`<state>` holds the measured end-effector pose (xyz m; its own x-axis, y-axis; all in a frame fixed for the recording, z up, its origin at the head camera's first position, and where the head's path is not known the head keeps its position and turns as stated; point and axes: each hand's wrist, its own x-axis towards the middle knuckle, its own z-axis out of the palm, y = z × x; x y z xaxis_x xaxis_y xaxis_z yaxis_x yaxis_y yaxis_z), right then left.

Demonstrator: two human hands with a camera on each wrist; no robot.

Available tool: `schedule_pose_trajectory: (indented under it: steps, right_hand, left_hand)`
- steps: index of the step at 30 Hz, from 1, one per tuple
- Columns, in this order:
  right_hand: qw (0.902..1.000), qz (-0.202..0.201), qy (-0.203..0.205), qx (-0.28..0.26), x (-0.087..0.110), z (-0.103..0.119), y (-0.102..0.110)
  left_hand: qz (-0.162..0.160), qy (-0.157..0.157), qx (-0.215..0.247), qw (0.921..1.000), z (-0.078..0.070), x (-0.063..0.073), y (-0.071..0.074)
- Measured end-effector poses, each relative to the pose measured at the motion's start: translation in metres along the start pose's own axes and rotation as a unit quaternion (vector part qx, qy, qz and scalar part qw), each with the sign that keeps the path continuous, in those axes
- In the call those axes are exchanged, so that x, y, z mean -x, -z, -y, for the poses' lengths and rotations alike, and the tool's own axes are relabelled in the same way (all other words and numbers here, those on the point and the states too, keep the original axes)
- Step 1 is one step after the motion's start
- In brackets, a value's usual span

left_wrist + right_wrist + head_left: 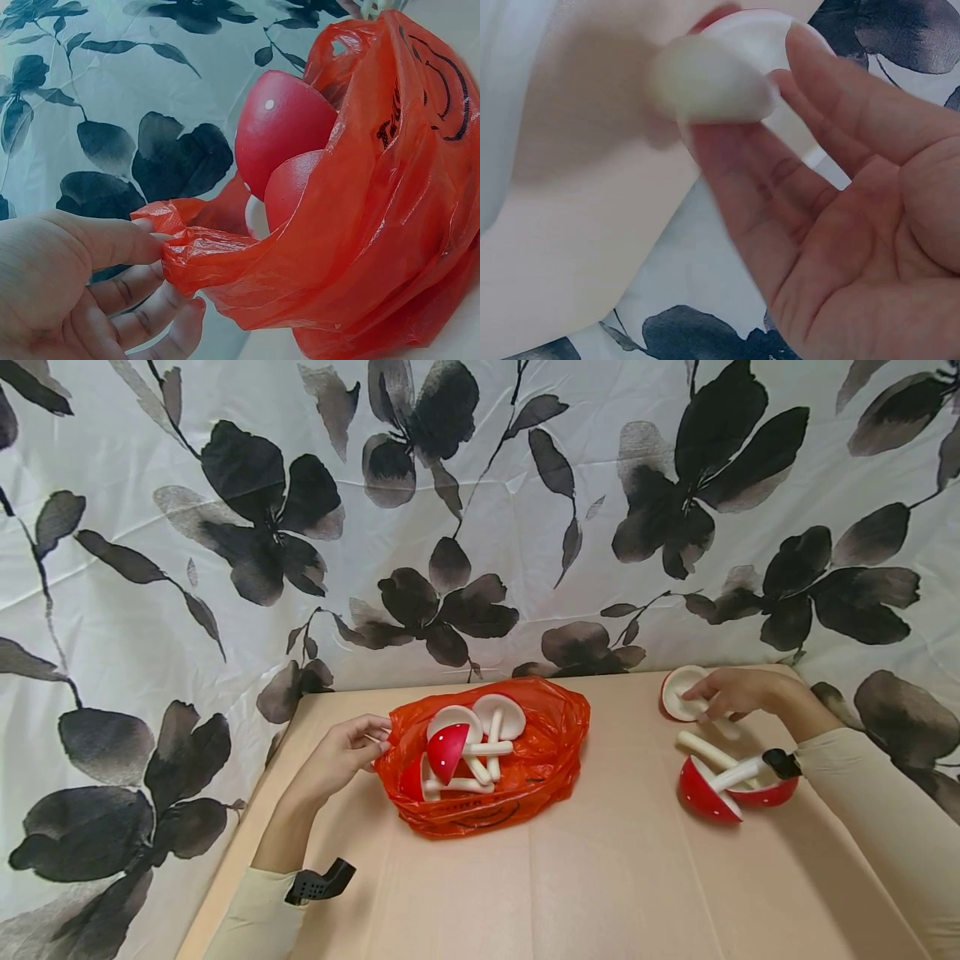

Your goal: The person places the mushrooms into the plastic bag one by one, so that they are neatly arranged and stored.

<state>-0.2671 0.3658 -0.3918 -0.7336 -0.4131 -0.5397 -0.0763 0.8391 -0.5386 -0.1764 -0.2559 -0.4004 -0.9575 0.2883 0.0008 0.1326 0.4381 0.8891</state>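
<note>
My left hand (337,764) pinches the left rim of a red plastic bag (558,735) between thumb and fingers. The bag lies with its mouth spread, and several toy mushrooms (447,752) with white-dotted red caps and cream stems show inside. In the left wrist view, gathered plastic (199,247) sits at the fingertips. Over at the far right, my right hand (738,692) grips another toy mushroom (668,697), its hollow white underside turned up. In the right wrist view the thumb reaches its cap, and the blurred pale stem (712,82) lies against the fingers.
Two more toy mushrooms lie on the table below the right hand, one cap (701,793) in front and another cap (776,792) partly behind it under the right wrist. A floral cloth (540,543) hangs along the back edge of the beige table (600,885).
</note>
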Motion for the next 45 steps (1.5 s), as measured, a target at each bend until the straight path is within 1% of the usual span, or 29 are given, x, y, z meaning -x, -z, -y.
schedule_pose_trajectory:
  steps: [3,5,10,14,17,21,27,33,38,41,45]
  right_hand:
    - [0.9994,0.003,0.003,-0.035,-0.001,0.000,0.001]
    - [0.9988,-0.002,0.007,-0.049,-0.001,-0.001,0.001]
    - [0.9963,-0.034,0.021,-0.077,-0.001,-0.001,0.000]
    - [0.9918,-0.063,0.036,-0.106,0.000,0.001,-0.003]
    - [0.9875,-0.089,0.051,-0.120,0.002,0.005,-0.004]
    - [0.9823,-0.121,0.071,-0.124,0.007,0.013,-0.006]
    - [0.9748,-0.154,0.089,-0.135,0.015,0.028,-0.007]
    - [0.9662,-0.176,0.127,-0.140,0.021,0.041,-0.012]
    - [0.9572,-0.184,0.149,-0.167,0.025,0.051,-0.020]
    - [0.9525,-0.192,0.147,-0.185,0.026,0.057,-0.024]
    - [0.9433,-0.205,0.151,-0.213,0.027,0.064,-0.030]
  left_hand:
    - [-0.002,-0.005,0.000,1.0000,0.001,0.000,0.001]
    - [-0.002,-0.007,0.000,1.0000,0.001,-0.001,0.001]
    - [-0.003,-0.005,0.001,1.0000,0.001,-0.001,0.002]
    - [-0.003,0.000,0.004,1.0000,0.000,-0.001,0.002]
    - [-0.001,0.001,0.004,1.0000,0.000,-0.001,0.001]
    - [-0.002,0.003,0.006,1.0000,0.000,0.000,0.001]
    - [-0.006,-0.002,0.003,1.0000,0.001,-0.001,0.001]
    - [-0.005,-0.003,0.002,1.0000,0.001,0.000,0.002]
    - [-0.001,-0.002,0.006,1.0000,0.002,0.002,0.003]
    - [0.001,-0.006,0.009,0.9999,0.003,0.002,0.004]
    - [0.003,-0.008,0.013,0.9999,0.003,0.003,0.005]
